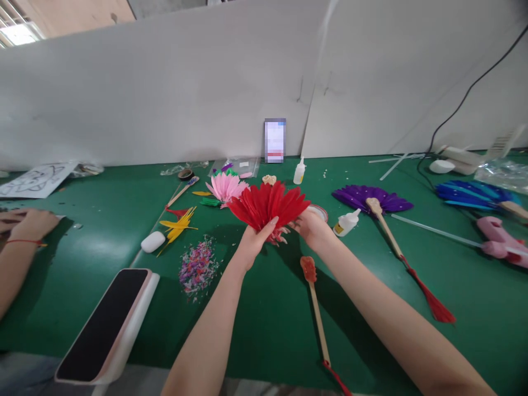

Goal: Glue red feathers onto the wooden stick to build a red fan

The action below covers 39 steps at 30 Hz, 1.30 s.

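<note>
A fan-shaped bunch of red feathers (270, 204) is held up over the green table. My left hand (254, 242) grips its lower left side, thumb lying across the front of the feathers. At the lower right edge, my right hand (310, 226) has its fingers curled in against the feathers; part of the fingertips is hidden. Below the hands lies a wooden fan handle (317, 313) with a reddish head and a red tassel. Behind the red bunch is a pink feather fan (226, 187), partly covered by it.
A purple feather fan (371, 199), a glue bottle (346, 223) and a pink glue gun (501, 242) lie right. Leftward are yellow feathers (179, 224), colourful scraps (198, 268) and a phone on a white block (109, 324). Another person's hands (31, 225) rest far left.
</note>
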Each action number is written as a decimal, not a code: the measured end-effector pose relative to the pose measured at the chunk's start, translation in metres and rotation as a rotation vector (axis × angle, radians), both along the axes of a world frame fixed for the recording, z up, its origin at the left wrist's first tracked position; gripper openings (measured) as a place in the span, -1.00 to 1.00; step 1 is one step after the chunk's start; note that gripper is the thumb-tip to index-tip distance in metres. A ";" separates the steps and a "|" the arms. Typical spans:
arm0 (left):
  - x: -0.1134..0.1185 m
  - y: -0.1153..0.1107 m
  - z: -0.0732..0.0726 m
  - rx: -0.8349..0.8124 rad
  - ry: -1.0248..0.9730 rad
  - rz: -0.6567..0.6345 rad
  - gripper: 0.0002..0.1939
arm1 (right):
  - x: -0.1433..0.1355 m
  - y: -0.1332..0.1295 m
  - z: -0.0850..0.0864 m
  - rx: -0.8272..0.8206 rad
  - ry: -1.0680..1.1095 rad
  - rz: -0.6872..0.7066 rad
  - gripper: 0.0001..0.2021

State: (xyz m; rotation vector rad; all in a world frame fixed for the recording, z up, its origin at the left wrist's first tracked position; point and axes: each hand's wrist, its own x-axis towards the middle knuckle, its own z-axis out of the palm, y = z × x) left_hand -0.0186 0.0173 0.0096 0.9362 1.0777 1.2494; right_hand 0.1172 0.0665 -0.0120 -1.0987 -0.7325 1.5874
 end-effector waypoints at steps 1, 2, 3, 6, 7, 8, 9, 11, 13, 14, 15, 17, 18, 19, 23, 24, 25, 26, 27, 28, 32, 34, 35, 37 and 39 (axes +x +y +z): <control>0.000 0.001 0.001 -0.002 -0.001 0.037 -0.63 | 0.001 0.000 0.002 -0.006 0.002 0.016 -0.93; -0.001 0.002 0.001 0.006 -0.007 0.074 -0.61 | 0.002 -0.001 0.005 -0.014 0.001 0.032 -0.91; -0.002 0.004 0.002 0.018 -0.015 0.114 -0.60 | 0.003 -0.001 0.008 -0.022 -0.001 0.043 -0.89; -0.007 0.007 0.002 0.015 -0.011 0.171 -0.59 | 0.007 -0.001 0.015 -0.031 -0.019 0.048 -0.81; -0.009 0.008 0.001 0.001 0.003 0.172 -0.60 | 0.008 -0.002 0.017 -0.030 -0.022 0.038 -0.78; -0.011 0.008 -0.001 -0.011 0.023 0.170 -0.61 | 0.008 -0.002 0.018 -0.031 -0.022 0.025 -0.76; -0.013 0.009 -0.003 -0.019 0.048 0.171 -0.60 | 0.009 -0.002 0.019 -0.036 -0.021 0.008 -0.75; -0.014 0.010 -0.007 -0.016 0.112 0.189 -0.60 | 0.008 -0.003 0.020 -0.043 -0.022 -0.013 -0.72; -0.015 0.011 -0.010 0.032 0.183 0.228 -0.62 | 0.008 -0.004 0.021 -0.037 -0.039 -0.007 -0.67; -0.015 0.012 -0.012 0.066 0.215 0.253 -0.63 | 0.007 -0.004 0.022 -0.030 -0.054 0.003 -0.65; -0.014 0.012 -0.012 0.100 0.240 0.285 -0.63 | 0.006 -0.004 0.022 -0.022 -0.070 0.011 -0.63; -0.014 0.013 -0.012 0.144 0.266 0.352 -0.60 | 0.005 -0.006 0.023 -0.003 -0.108 0.025 -0.59; -0.013 0.012 -0.011 0.146 0.264 0.374 -0.60 | 0.004 -0.006 0.023 0.011 -0.130 0.036 -0.58; -0.013 0.012 -0.009 0.140 0.249 0.381 -0.59 | 0.004 -0.007 0.023 0.031 -0.153 0.055 -0.57; -0.008 0.006 -0.003 0.084 0.136 0.251 -0.63 | -0.001 -0.014 0.026 0.183 -0.284 0.151 -0.61; -0.006 0.004 -0.002 0.067 0.115 0.199 -0.64 | -0.003 -0.015 0.028 0.229 -0.318 0.161 -0.59; -0.004 0.002 -0.001 0.052 0.102 0.154 -0.65 | -0.004 -0.017 0.030 0.269 -0.348 0.162 -0.56; -0.003 0.001 0.000 0.039 0.096 0.118 -0.66 | -0.004 -0.019 0.033 0.295 -0.369 0.155 -0.54; -0.001 -0.001 0.000 0.027 0.094 0.091 -0.67 | -0.005 -0.020 0.035 0.314 -0.386 0.144 -0.53; 0.000 -0.001 0.000 0.019 0.096 0.077 -0.67 | -0.004 -0.021 0.037 0.331 -0.400 0.128 -0.53; 0.003 -0.002 -0.003 -0.031 0.069 0.132 -0.65 | -0.003 -0.023 0.039 0.460 -0.484 0.091 -0.55; 0.005 -0.001 -0.005 -0.033 0.027 0.178 -0.62 | -0.003 -0.024 0.038 0.511 -0.531 0.070 -0.55; 0.005 -0.001 -0.006 -0.025 0.006 0.196 -0.61 | -0.004 -0.025 0.036 0.520 -0.549 0.056 -0.55; 0.006 0.000 -0.008 0.001 -0.033 0.222 -0.60 | -0.006 -0.026 0.034 0.525 -0.582 0.034 -0.57; 0.007 0.000 -0.009 0.026 -0.072 0.246 -0.59 | -0.008 -0.028 0.033 0.541 -0.615 0.030 -0.59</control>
